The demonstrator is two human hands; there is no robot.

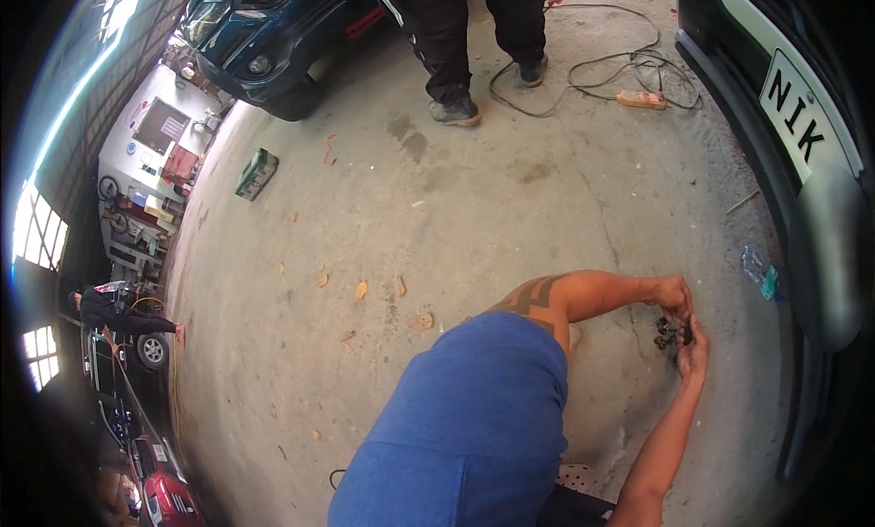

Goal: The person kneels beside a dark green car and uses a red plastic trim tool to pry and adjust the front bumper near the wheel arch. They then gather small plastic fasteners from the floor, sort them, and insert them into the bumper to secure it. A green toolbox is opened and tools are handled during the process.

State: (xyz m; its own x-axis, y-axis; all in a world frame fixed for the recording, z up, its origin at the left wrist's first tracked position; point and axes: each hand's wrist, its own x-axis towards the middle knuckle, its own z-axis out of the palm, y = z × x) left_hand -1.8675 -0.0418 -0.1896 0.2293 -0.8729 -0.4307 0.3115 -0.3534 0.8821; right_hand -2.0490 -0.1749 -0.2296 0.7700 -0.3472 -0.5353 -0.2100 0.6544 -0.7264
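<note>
My left hand (673,296) reaches from the blue sleeve, fingers bent and closed. Close below it, my right hand (694,351) is closed too, and the two hands meet at the fingertips. Between them is a small dark part (685,332), mostly covered by the fingers; its exact kind does not show. Just left of the fingers is a cluster of small dark metal pieces (663,334), which look like hardware. Whether these lie on the floor or hang from the held part, I cannot tell.
A vehicle bumper (779,217) runs along the right. Clear plastic with a teal piece (770,281) lies near it. Beyond are an orange power strip (641,100) with a looped cable, a standing person (451,53), a dark car (273,49) and a green box (256,173). Another person (123,313) stands far left.
</note>
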